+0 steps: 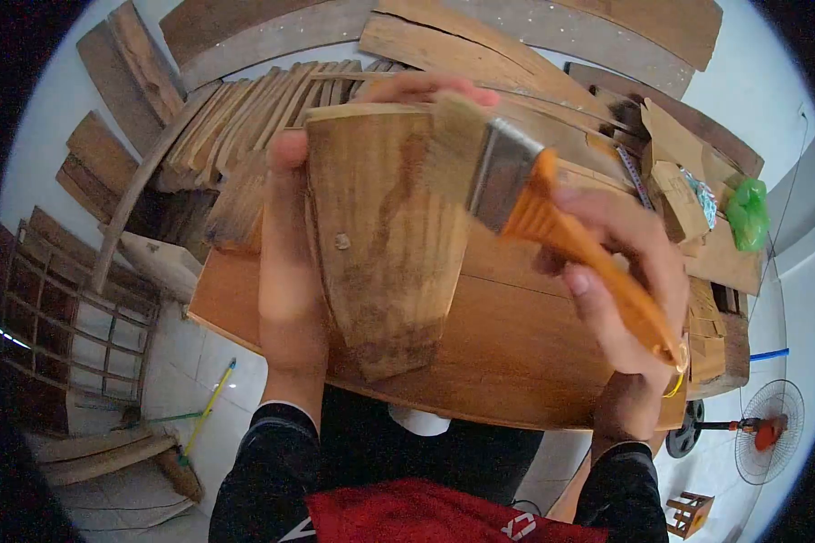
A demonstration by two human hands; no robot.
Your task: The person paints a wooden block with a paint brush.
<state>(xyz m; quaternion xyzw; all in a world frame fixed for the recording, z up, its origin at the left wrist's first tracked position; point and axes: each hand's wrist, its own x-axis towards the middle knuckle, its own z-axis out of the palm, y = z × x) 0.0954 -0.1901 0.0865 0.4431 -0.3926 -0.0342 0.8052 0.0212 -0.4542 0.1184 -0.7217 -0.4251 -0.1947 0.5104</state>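
A tapered piece of wood (pixel 371 235) with a small knot and darker streaks is held up over the brown table, its narrow end toward me. My left hand (pixel 288 158) grips it from behind, thumb at the left edge and fingers showing over the top edge. In my right hand (pixel 620 271) is a paintbrush (pixel 539 199) with an orange handle, a metal band and pale bristles. The bristles lie against or just over the upper right of the wood's face; contact is hard to tell. Fingers and thumb are closed around the handle.
Many wood strips (pixel 245 118) are stacked at the table's (pixel 516 335) back left. Cardboard (pixel 679 199) and a green plastic bag (pixel 749 213) lie at the right. A fan (pixel 769 430) stands on the lower right; a metal grille (pixel 73 317) is at left.
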